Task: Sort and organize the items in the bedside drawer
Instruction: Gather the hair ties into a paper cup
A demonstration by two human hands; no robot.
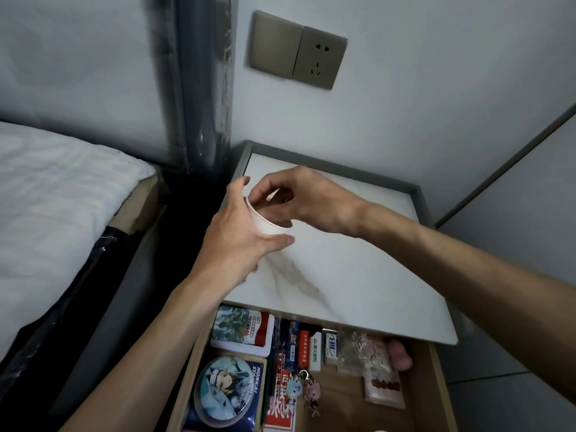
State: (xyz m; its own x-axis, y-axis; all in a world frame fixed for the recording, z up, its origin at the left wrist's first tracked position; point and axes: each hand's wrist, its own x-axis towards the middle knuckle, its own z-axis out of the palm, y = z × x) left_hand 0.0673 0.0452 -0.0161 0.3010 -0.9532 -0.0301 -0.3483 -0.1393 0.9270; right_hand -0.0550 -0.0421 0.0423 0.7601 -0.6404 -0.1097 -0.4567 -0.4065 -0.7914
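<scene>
the open drawer (343, 410) lies nearest, pulled out from under the bedside table top (358, 269). in its left part a round badge (224, 391) with a cartoon figure sits on a dark card, and just behind it is a flat tin (243, 330) with a picture and a red panel. to the right of these lies a long red and blue pack (282, 400), with a blue charm (294, 385) and a pink charm (313, 389) side by side next to it. further back a red lighter (304, 347) and a white lighter (315, 350) lie next to each other, then a small white box (331, 342), a clear bag (352, 350) and a pink packet (381, 378) towards the right wall.

above the left part of the table top, both hands meet at a white paper cup (268, 221), which is tilted with its mouth up and to the right. the left hand (237, 241) wraps the cup's side, thumb underneath, fingers behind. the right hand (299, 198) comes from the right with curled fingers over the cup's mouth, thumb at the rim; whether it pinches the rim or something inside cannot be told.

beyond, a bronze switch plate (276, 42) and socket (321, 57) sit on the wall. to the left are a dark padded post (202, 88) and a bed with a white sheet (46, 198).
</scene>
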